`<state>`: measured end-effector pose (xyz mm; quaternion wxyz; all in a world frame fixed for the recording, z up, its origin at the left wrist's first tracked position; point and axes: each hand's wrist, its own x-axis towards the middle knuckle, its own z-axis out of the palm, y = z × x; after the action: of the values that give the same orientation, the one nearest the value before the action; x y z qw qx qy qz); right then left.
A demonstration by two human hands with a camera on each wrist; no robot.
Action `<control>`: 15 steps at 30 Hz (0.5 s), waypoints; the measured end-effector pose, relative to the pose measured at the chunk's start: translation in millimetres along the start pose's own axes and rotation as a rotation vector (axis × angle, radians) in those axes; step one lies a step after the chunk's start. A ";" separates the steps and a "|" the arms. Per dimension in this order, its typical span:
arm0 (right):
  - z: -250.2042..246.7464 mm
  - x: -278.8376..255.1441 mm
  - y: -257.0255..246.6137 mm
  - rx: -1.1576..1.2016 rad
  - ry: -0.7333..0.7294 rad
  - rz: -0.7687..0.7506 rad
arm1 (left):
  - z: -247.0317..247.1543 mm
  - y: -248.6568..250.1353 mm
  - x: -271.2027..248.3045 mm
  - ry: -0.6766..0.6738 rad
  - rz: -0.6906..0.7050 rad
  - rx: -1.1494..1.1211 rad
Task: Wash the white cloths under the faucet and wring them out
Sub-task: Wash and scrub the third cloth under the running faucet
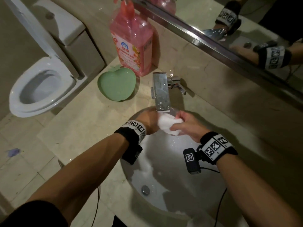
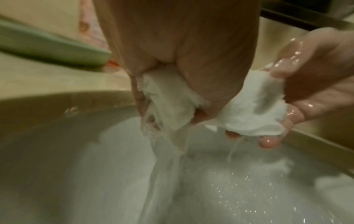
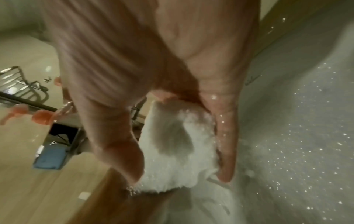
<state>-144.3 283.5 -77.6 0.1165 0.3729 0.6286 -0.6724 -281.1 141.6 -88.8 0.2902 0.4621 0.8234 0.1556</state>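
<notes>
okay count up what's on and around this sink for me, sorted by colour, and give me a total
White: 1, the cloth held by the left hand and right hand.
Pink: 1, the detergent bottle.
Green: 1, the apple-shaped dish.
Silver: 1, the faucet.
Total: 4

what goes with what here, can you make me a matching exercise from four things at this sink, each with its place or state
Things:
1. cloth
2. bottle
3. dish
4. drain plug

Places or states:
A. pink, standing on the counter by the wall
B. green, apple-shaped, on the counter left of the faucet
C. white and wet, gripped by the left hand and the right hand
D. metal, at the bottom of the basin

Pairs: 1-C, 2-A, 3-B, 4-D
</notes>
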 end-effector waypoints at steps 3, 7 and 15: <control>0.5 5.1 2.2 -0.129 -0.047 0.076 | -2.6 10.4 5.3 -0.042 0.019 0.153; 19.0 16.6 -6.9 -0.563 -0.020 -0.041 | -7.9 11.6 15.1 -0.147 -0.070 0.183; 30.6 30.7 -8.8 -1.200 0.044 -0.225 | 4.7 28.7 32.0 -0.185 -0.182 0.264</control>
<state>-182.0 266.1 -92.9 0.2216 0.1872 0.9356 -0.2012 -271.9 183.8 -88.1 0.3146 0.4321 0.8448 -0.0239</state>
